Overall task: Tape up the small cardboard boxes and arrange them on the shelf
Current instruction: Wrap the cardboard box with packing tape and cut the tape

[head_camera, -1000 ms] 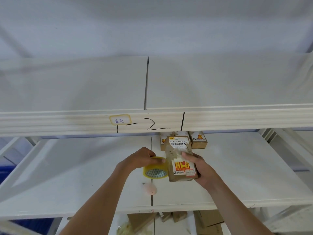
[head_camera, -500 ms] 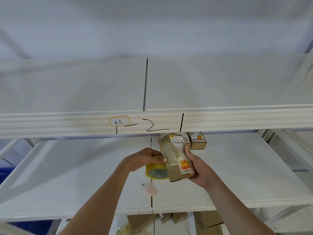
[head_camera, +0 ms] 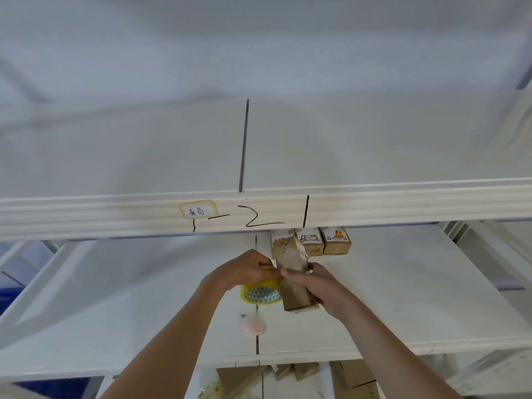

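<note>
right hand grips box; left hand holds tape roll, taping unfinished; three boxes shelved.

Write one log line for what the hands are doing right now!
left hand: holds tape roll | right hand: holds box | stage: taping | shelf: three boxes

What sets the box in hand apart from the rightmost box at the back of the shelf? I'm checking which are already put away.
The held box is off the shelf, gripped by the right hand; the rightmost box sits at the back in a row. The held box shows a plain brown side; the rightmost box shows a labelled top. Both are small brown cardboard.
</note>
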A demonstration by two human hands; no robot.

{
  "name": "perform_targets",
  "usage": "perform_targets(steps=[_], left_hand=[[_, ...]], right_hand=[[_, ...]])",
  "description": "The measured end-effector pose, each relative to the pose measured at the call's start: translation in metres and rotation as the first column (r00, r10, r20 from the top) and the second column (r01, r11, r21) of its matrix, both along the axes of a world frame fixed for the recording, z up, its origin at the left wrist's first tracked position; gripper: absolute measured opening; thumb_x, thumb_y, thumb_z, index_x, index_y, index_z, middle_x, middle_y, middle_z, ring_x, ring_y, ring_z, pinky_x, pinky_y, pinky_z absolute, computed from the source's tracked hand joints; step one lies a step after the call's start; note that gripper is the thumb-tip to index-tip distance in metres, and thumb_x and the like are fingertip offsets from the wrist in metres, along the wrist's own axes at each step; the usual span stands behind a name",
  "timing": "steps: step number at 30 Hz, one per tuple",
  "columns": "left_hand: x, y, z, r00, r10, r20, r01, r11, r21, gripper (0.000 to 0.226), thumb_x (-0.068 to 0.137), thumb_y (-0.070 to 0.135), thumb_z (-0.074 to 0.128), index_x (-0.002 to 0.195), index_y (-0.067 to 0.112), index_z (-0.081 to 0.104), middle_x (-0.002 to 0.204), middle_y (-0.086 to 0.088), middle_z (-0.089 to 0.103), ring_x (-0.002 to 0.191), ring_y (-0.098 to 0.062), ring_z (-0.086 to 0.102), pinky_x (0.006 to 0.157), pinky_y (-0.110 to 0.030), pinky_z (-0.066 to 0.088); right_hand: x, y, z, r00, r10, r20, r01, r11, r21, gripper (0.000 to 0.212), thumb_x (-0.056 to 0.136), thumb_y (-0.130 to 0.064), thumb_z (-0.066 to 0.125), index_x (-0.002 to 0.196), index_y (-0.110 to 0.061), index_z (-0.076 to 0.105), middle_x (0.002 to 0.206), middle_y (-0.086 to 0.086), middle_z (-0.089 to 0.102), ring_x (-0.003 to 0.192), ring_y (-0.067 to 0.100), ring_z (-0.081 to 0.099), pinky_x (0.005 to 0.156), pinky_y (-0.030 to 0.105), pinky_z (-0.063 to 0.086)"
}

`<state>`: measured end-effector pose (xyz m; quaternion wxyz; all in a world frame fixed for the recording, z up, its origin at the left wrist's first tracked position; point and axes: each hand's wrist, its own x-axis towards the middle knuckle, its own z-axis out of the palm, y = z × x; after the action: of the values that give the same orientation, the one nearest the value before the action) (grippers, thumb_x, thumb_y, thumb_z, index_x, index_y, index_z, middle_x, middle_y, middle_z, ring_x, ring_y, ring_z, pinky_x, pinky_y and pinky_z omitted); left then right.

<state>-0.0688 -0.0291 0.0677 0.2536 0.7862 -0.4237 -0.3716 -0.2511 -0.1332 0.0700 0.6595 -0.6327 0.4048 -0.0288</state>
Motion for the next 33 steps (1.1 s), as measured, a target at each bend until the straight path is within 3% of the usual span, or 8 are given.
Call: perform_targets(steps=[3, 5, 14, 18, 23, 29, 31, 33], left_hand=[[0.006, 0.010, -0.005, 0.994, -0.028, -0.103, 0.030, 0.999, 0.016, 0.049, 0.082, 0.059, 0.073, 0.092, 0.010, 0.074, 0.087, -0.007, 0.065, 0.083, -0.016, 0.060, 0.075, -0.032, 0.045], [0.006, 0.014, -0.009, 0.991, -0.035, -0.129, 0.037, 0.999, 0.015, 0.044, 0.084, 0.051, 0.075, 0.083, 0.008, 0.070, 0.080, -0.008, 0.055, 0.078, -0.017, 0.051, 0.072, -0.033, 0.036], [0.012, 0.018, -0.024, 0.995, 0.032, 0.090, -0.038, 0.997, 0.072, 0.038, 0.086, 0.048, 0.075, 0.066, 0.017, 0.064, 0.064, 0.005, 0.051, 0.066, -0.012, 0.051, 0.060, -0.023, 0.039], [0.013, 0.019, -0.024, 0.997, 0.067, -0.035, -0.066, 0.998, 0.003, 0.055, 0.078, 0.056, 0.080, 0.060, 0.016, 0.046, 0.062, 0.003, 0.036, 0.064, -0.015, 0.039, 0.061, -0.026, 0.030], [0.018, 0.026, -0.022, 0.992, 0.005, -0.126, -0.008, 1.000, -0.023, 0.050, 0.084, 0.051, 0.077, 0.050, 0.025, 0.052, 0.057, 0.011, 0.037, 0.060, -0.009, 0.037, 0.060, -0.023, 0.027], [0.018, 0.020, -0.028, 0.999, 0.011, 0.047, -0.013, 0.999, 0.046, 0.050, 0.084, 0.057, 0.075, 0.054, 0.023, 0.052, 0.058, 0.006, 0.042, 0.062, -0.013, 0.042, 0.060, -0.026, 0.033], [0.019, 0.020, -0.031, 0.996, 0.046, 0.077, -0.049, 0.998, 0.041, 0.057, 0.080, 0.061, 0.075, 0.049, 0.024, 0.045, 0.053, 0.010, 0.037, 0.057, -0.011, 0.039, 0.057, -0.025, 0.032], [0.018, 0.019, -0.031, 0.998, 0.058, 0.002, -0.058, 0.998, 0.016, 0.060, 0.074, 0.064, 0.078, 0.048, 0.024, 0.042, 0.052, 0.010, 0.035, 0.058, -0.012, 0.037, 0.059, -0.027, 0.029]], right_hand=[[-0.002, -0.006, -0.003, 0.999, -0.051, 0.011, 0.051, 0.999, -0.013, 0.058, 0.069, -0.040, 0.092, 0.114, -0.027, 0.057, 0.106, -0.004, 0.074, 0.096, 0.014, 0.071, 0.068, 0.028, 0.053], [-0.004, -0.009, -0.007, 0.998, -0.058, 0.008, 0.058, 0.998, -0.021, 0.056, 0.069, -0.037, 0.092, 0.112, -0.027, 0.058, 0.105, -0.004, 0.074, 0.095, 0.014, 0.071, 0.066, 0.028, 0.053], [-0.003, -0.016, -0.012, 0.998, -0.061, -0.005, 0.061, 0.997, -0.049, 0.055, 0.063, -0.035, 0.094, 0.108, -0.027, 0.063, 0.097, -0.005, 0.077, 0.089, 0.014, 0.074, 0.063, 0.028, 0.056], [-0.003, -0.023, -0.007, 0.999, -0.030, 0.022, 0.030, 1.000, -0.003, 0.058, 0.062, -0.033, 0.095, 0.111, -0.025, 0.064, 0.090, -0.004, 0.079, 0.081, 0.013, 0.077, 0.058, 0.026, 0.057], [-0.011, -0.031, -0.005, 0.998, -0.017, 0.062, 0.016, 0.999, 0.029, 0.067, 0.057, -0.037, 0.093, 0.115, -0.022, 0.063, 0.094, -0.001, 0.080, 0.085, 0.016, 0.077, 0.060, 0.026, 0.057], [-0.015, -0.029, -0.012, 0.997, 0.001, 0.077, -0.005, 0.999, 0.053, 0.050, 0.072, -0.031, 0.089, 0.115, -0.022, 0.064, 0.092, -0.002, 0.080, 0.084, 0.014, 0.077, 0.058, 0.025, 0.055], [-0.016, -0.028, -0.008, 0.995, 0.010, 0.104, -0.017, 0.998, 0.067, 0.052, 0.072, -0.031, 0.090, 0.115, -0.024, 0.063, 0.095, -0.002, 0.079, 0.087, 0.015, 0.076, 0.062, 0.025, 0.055], [-0.018, -0.028, -0.005, 0.989, 0.032, 0.147, -0.045, 0.995, 0.087, 0.059, 0.070, -0.035, 0.089, 0.122, -0.021, 0.064, 0.104, 0.001, 0.079, 0.097, 0.019, 0.075, 0.076, 0.031, 0.058]])
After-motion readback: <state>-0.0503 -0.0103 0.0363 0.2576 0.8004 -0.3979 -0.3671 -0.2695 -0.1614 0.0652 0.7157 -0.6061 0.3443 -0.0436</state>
